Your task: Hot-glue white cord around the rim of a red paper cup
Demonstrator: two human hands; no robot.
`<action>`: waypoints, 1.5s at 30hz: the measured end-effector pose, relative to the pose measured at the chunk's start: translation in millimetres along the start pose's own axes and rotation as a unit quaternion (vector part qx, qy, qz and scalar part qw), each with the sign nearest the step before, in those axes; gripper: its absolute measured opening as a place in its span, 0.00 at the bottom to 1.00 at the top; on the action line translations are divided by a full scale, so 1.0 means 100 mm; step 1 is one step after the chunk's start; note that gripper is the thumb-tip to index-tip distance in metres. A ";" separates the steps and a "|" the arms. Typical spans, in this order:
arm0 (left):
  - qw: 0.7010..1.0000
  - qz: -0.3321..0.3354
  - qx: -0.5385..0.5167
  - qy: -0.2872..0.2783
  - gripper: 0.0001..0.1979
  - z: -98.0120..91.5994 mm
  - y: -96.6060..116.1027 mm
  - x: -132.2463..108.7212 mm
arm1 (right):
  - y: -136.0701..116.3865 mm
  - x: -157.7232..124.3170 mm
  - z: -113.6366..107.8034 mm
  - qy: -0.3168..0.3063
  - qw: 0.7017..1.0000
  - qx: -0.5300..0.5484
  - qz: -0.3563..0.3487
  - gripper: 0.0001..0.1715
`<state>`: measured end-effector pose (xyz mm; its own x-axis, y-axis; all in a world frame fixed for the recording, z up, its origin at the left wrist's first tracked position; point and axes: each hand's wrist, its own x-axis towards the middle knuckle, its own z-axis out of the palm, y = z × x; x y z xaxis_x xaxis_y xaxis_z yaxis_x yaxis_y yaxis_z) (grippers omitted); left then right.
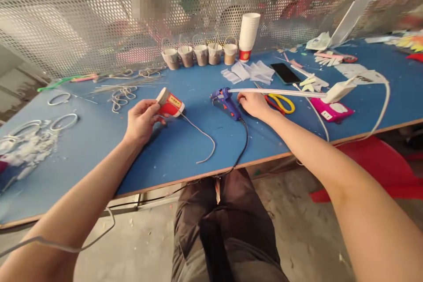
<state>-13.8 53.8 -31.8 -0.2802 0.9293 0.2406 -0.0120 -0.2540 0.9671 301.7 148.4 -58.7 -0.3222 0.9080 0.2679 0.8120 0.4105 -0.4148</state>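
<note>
My left hand (pixel 142 119) is closed on a red and white paper cup (pixel 172 105), which is tilted on its side above the table. Cord is wound round one end of the cup, and a loose cord tail (pixel 206 136) trails from it onto the table. My right hand (pixel 254 105) rests on the table just right of a blue hot glue gun (pixel 228 103), fingers bent and partly hidden. Whether it grips anything is unclear. A long white glue stick (pixel 277 92) sticks out from the gun's back, above this hand. Scissors (pixel 280 103) with yellow and red handles lie beside the hand.
Several cord-wrapped cups (pixel 201 55) and a stack of paper cups (pixel 249 35) line the mesh panel. Around them lie clear plastic pieces (pixel 249 72), a phone (pixel 284 73), a pink box (pixel 331 109) and cord loops (pixel 122 97). A black cable (pixel 243 145) crosses the front edge.
</note>
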 end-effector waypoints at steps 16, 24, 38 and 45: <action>0.999 -0.040 0.032 -0.018 0.13 -0.05 0.10 -0.06 | -0.22 -0.13 -0.07 0.060 0.990 0.084 -0.096 0.13; 0.997 -0.048 0.030 -0.051 0.15 -0.11 0.05 -0.07 | -0.31 -0.20 0.00 0.015 0.985 0.099 -0.138 0.13; 0.997 -0.033 0.062 -0.044 0.15 -0.05 0.15 -0.04 | -0.54 -0.09 0.05 -0.007 0.994 0.097 -0.051 0.11; 0.997 -0.038 0.032 -0.052 0.11 -0.02 0.10 -0.05 | -0.53 -0.16 0.04 -0.047 0.985 0.164 0.033 0.09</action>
<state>-14.1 46.2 -23.6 -0.1803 0.9689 0.1697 0.0317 -0.1667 0.9855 261.6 112.9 -44.6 -0.3308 0.9309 0.1550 0.6369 0.3414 -0.6913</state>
